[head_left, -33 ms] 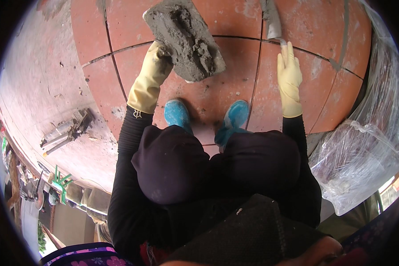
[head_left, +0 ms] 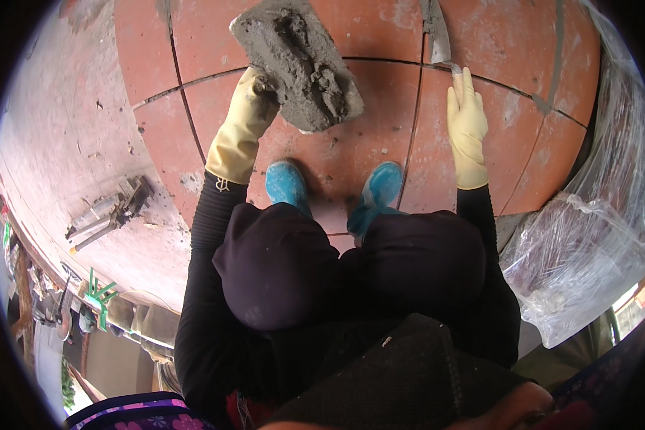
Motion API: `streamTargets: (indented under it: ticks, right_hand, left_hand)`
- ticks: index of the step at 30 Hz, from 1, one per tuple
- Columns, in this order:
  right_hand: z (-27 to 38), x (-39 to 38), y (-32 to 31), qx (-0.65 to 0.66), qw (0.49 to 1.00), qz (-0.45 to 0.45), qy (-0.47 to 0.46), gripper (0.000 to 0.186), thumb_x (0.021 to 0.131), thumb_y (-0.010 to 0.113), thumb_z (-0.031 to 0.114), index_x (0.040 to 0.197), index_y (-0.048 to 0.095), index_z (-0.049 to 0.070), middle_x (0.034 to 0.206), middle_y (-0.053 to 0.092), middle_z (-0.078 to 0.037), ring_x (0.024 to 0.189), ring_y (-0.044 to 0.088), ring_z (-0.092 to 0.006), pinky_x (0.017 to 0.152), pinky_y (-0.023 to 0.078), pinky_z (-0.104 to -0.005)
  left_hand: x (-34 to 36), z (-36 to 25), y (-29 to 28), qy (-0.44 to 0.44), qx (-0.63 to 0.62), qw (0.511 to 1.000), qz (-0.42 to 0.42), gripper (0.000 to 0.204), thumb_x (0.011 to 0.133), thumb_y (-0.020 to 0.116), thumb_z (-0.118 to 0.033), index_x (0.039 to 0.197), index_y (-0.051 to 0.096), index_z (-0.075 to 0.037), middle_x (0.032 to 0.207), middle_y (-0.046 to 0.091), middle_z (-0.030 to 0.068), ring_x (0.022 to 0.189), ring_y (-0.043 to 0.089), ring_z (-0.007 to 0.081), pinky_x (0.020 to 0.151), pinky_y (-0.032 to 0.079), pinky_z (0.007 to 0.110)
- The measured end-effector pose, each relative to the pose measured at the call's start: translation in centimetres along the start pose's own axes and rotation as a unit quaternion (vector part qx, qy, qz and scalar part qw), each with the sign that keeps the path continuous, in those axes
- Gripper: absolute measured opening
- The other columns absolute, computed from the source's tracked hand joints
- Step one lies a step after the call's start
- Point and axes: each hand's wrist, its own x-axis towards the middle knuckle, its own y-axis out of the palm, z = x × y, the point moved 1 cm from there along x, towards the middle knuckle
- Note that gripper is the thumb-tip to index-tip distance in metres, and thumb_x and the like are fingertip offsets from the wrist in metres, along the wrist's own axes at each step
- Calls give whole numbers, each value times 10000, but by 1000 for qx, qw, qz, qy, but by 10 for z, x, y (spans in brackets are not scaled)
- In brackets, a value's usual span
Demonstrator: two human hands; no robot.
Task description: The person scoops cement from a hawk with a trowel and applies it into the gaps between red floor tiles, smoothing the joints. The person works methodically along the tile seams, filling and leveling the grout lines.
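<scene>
In a pale yellow rubber glove, my left hand is closed on the near left edge of a flat rectangular board. Wet grey mortar lies heaped along the board, which is tilted over the tiles. My right hand, gloved the same way, grips the handle of a small trowel. Two of its fingers lie stretched along the handle. The trowel's blade points away from me, next to a joint between red-orange floor tiles, where grey mortar sits at the far end. The glove hides most of the handle.
My blue shoes stand on the tiles between my hands. Dirty tools lie on the pale floor at left. Clear plastic sheeting covers something along the right. Dark open joints run between the tiles; one at right is filled grey.
The trowel blade has turned slightly, with a small shift of my right hand. My left hand and the board look almost unmoved.
</scene>
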Motion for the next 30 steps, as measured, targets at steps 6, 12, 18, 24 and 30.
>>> streamTargets:
  ticks: [6,12,18,24,30]
  right_hand:
    - [5,-6,-4,-45,998,43,30,578,1002,551,255,1539,364,152,1291,672,-31,1036,618,-299,889,517,-420]
    - [7,-13,11,-32,991,71,111,615,1008,532,234,1559,286,113,1447,534,-179,1156,589,-328,951,486,-450]
    - [11,-21,24,55,993,65,78,625,1019,505,267,1530,255,7,1432,574,14,1333,458,-418,1044,448,-444]
    - [12,-22,25,13,997,22,68,619,1008,520,290,1542,274,94,1345,587,-194,1139,600,-435,943,503,-495]
    - [17,-19,22,55,996,31,55,628,999,532,292,1547,280,120,1262,599,-247,1072,630,-445,900,511,-518]
  left_hand:
    - [6,-1,0,-53,-89,995,-7,291,775,628,122,1022,567,-19,884,608,55,805,629,156,681,523,245]
    - [7,-9,2,60,94,994,4,277,796,598,137,1033,589,-6,902,621,62,820,640,169,701,530,246]
    - [11,-1,-1,-220,-387,892,-77,330,804,582,154,1095,580,0,938,643,72,843,649,175,727,543,281]
    - [6,-14,2,-50,-61,997,-22,254,833,538,145,1038,559,-5,919,625,73,831,636,182,734,533,271]
    - [8,-15,2,-66,-244,966,61,285,846,494,169,1035,541,-39,1012,597,68,914,602,171,763,499,273]
